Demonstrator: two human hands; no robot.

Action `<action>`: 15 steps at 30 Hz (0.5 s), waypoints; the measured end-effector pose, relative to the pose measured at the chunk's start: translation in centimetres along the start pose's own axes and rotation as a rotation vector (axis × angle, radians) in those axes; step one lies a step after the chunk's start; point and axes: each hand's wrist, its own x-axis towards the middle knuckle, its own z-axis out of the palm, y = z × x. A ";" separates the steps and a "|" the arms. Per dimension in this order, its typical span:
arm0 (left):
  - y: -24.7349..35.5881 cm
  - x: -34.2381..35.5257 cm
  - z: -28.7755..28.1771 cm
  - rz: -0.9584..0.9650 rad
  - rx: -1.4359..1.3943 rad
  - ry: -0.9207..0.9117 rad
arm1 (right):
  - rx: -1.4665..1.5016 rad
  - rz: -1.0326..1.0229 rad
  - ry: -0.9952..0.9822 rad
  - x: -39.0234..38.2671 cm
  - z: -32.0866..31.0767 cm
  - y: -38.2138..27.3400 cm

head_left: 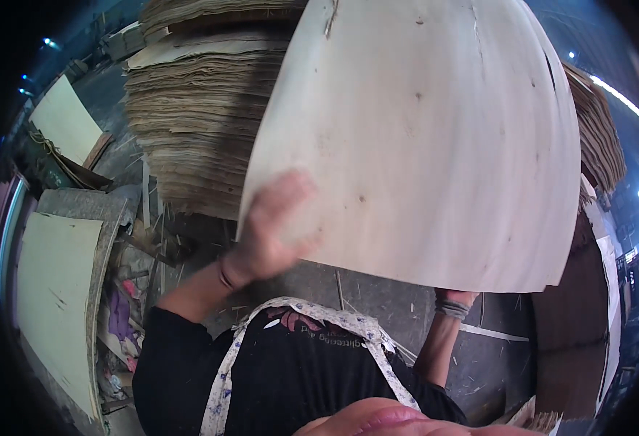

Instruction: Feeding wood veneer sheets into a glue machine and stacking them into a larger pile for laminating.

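Observation:
A large pale wood veneer sheet (pixel 421 138) with knots and small splits fills the upper middle of the head view. My left hand (pixel 276 218) is motion-blurred over its lower left part, fingers apart; I cannot tell whether it touches the surface. My right hand (pixel 454 296) holds the sheet's lower edge toward the right, with most of its fingers hidden beneath it. Behind the sheet stands a tall stack of rough-edged veneers (pixel 189 116).
Another veneer stack (pixel 596 123) is at right, above a dark board (pixel 567 341). Pale sheets (pixel 58 283) lie at lower left beside coloured scraps (pixel 119 320); another sheet (pixel 65 116) leans at upper left. Offcuts lie on the concrete floor (pixel 494 363).

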 end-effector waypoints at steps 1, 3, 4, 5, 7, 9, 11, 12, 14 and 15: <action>-2.5 0.8 -0.7 -0.056 -0.114 0.086 | -0.026 -0.016 -0.054 -0.1 0.3 0.2; -7.9 2.5 -0.8 -0.259 -0.140 0.146 | -0.120 -0.009 -0.228 -0.8 1.9 0.5; -10.7 3.5 -0.1 -0.381 -0.257 0.146 | -0.147 -0.046 -0.236 -1.1 3.2 0.8; -13.3 4.2 0.9 -0.616 -0.351 0.098 | -0.201 -0.028 -0.286 -1.6 4.4 1.0; -16.8 4.9 4.6 -0.761 -0.659 0.075 | -0.238 -0.021 -0.361 -2.1 8.5 2.8; -20.5 5.7 6.8 -0.901 -0.958 -0.016 | -0.280 -0.084 -0.384 -2.9 12.4 3.3; -23.3 6.9 8.7 -0.972 -1.167 -0.124 | -0.293 -0.108 -0.454 -3.6 16.1 4.2; -24.5 7.2 9.5 -0.990 -1.138 -0.177 | -0.294 -0.116 -0.492 -4.0 17.8 4.4; -26.5 7.1 10.7 -1.009 -1.100 -0.285 | -0.280 -0.135 -0.559 -4.6 20.5 4.6; -26.8 6.7 11.4 -1.054 -1.124 -0.288 | -0.278 -0.145 -0.591 -4.9 21.7 4.8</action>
